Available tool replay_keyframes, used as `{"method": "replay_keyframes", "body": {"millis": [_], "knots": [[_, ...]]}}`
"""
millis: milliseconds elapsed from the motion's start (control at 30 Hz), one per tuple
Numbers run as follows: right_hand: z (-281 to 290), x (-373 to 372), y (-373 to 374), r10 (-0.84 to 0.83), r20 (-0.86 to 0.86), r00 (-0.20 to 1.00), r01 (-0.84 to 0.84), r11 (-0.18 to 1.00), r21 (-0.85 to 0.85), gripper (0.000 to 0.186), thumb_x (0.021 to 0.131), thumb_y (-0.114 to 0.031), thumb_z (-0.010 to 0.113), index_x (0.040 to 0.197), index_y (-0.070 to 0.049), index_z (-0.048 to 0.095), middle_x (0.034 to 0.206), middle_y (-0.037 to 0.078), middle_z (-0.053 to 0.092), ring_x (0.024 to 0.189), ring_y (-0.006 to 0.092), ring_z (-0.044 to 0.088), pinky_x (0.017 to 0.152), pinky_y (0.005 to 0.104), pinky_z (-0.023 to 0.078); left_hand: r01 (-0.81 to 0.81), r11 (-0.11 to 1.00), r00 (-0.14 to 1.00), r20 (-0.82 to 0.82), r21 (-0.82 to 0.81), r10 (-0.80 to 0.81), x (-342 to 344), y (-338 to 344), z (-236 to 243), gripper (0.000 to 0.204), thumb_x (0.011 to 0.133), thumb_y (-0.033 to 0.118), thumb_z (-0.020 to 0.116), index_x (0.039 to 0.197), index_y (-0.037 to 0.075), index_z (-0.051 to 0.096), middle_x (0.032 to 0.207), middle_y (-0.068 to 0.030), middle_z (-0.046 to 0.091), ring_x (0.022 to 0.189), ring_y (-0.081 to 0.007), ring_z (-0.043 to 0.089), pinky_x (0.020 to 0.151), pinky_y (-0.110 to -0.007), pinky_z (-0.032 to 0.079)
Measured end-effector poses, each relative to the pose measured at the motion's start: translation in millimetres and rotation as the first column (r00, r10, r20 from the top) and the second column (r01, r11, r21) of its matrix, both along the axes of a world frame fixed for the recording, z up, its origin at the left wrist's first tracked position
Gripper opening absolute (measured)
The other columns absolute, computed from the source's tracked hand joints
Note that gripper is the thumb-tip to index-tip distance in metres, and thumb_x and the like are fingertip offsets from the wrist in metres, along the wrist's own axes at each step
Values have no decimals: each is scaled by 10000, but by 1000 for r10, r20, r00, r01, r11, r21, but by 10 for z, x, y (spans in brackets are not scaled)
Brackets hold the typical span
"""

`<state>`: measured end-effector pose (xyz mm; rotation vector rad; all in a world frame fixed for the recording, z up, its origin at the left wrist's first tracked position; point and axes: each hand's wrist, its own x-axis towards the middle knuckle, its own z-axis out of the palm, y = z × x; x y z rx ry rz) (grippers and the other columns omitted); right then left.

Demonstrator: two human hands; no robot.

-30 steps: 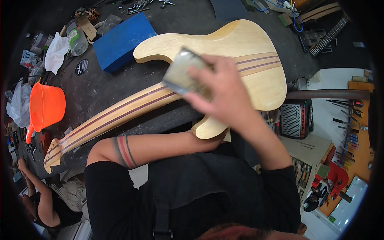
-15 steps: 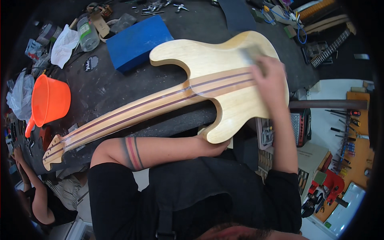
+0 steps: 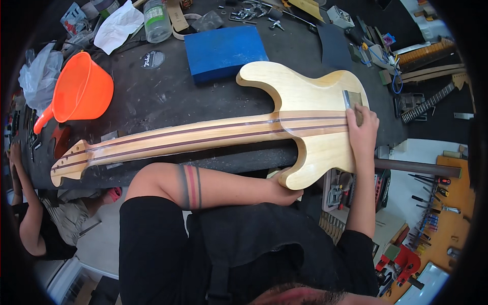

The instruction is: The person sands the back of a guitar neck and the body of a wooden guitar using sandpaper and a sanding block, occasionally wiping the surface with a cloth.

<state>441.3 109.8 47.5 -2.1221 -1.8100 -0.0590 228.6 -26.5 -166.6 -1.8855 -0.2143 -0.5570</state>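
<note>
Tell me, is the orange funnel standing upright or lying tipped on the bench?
Tipped. The orange funnel lies on its side on the dark bench, its wide mouth facing right and its narrow spout pointing down-left.

black short sleeves, apron perhaps — banded forearm tattoo [image 3: 189,186]

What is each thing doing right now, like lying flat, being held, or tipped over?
Unfinished guitar: lying flat on the bench.
Sanding block: pressed on the guitar body under the right hand.
Left hand: gripping the body's lower horn.
Orange funnel: tipped on its side.
Blue block: lying flat.
</note>
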Motion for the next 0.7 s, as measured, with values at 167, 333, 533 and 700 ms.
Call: {"method": "replay_keyframes", "body": {"millis": [167, 333, 533, 700], "knots": [[12, -1722, 326, 545, -106, 832, -533, 837, 123, 430, 993, -341, 864, 1296, -41, 806, 1460, 333, 700, 1418, 491, 609, 1229, 570, 512, 134, 540, 974, 10, -831, -227, -66, 100, 304, 414, 1165, 182, 548, 1424, -69, 752, 1466, -246, 761, 1377, -399, 753, 1199, -533, 627], [91, -1298, 332, 426, -114, 898, -428, 904, 3, 479, 1018, -375, 850, 1346, -28, 799, 1474, 332, 677, 1431, 501, 614, 1239, 563, 514, 44, -144, 976, 74, -989, -207, -346, 258, 941, 435, 1117, 154, 554, 1400, -125, 730, 1385, -279, 775, 1377, -435, 751, 1218, -531, 615], [-8, -1173, 316, 423, -88, 902, -421, 906, 47, 475, 1013, -337, 853, 1368, -26, 794, 1427, 322, 693, 1414, 490, 617, 1239, 574, 511, 172, 375, 942, 40, -911, -334, -202, 190, 569, 398, 1048, 41, 594, 1385, -117, 736, 1378, -263, 781, 1376, -394, 755, 1200, -502, 628], [98, -1858, 381, 651, -61, 756, -642, 757, 122, 412, 999, -360, 862, 1259, -50, 790, 1409, 312, 696, 1350, 485, 627, 1189, 573, 523, 138, -249, 975, 175, -959, -134, -291, 192, 793, 337, 1032, 90, 627, 1282, -107, 741, 1343, -274, 760, 1354, -423, 747, 1204, -543, 610]]}}
